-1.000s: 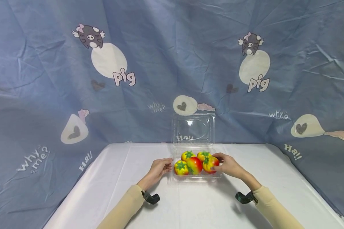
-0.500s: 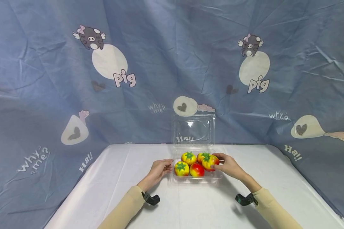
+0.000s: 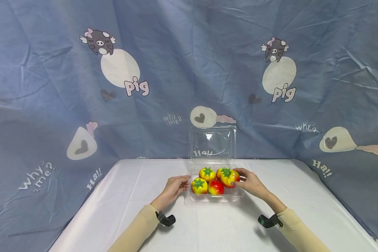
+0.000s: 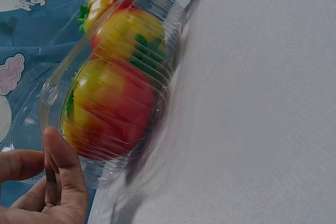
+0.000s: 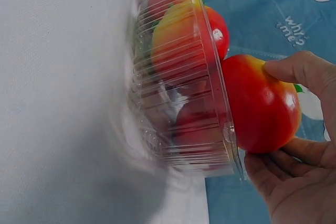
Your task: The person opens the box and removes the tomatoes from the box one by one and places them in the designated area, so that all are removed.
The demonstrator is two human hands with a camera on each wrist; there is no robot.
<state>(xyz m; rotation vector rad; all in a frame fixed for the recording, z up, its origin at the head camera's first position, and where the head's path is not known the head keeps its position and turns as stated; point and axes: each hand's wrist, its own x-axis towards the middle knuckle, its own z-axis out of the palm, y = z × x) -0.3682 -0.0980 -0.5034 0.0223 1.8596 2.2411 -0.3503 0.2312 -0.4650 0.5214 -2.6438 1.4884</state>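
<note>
A clear plastic clamshell box (image 3: 214, 198) stands on the table with its lid (image 3: 212, 143) raised at the back. Several yellow-and-red toy fruits with green leafy tops, much like persimmons, sit in it; one fruit (image 3: 216, 187) at the front middle turns its red side up. My left hand (image 3: 175, 187) pinches the box's left rim between thumb and fingers, as the left wrist view shows. At the right end, my right hand (image 3: 252, 183) grips another toy fruit (image 5: 261, 106) by its sides. That fruit is above the rim and partly covers a fruit behind it.
A white cloth covers the table (image 3: 195, 227). Behind it hangs a blue printed curtain (image 3: 176, 70), close to the raised lid. A black band (image 3: 166, 218) is worn on the left wrist, another (image 3: 269, 220) on the right.
The red-sided fruit has settled lower at the front middle of the box. My right hand has raised its fruit slightly and shifted it a little left. My left hand stays at the rim.
</note>
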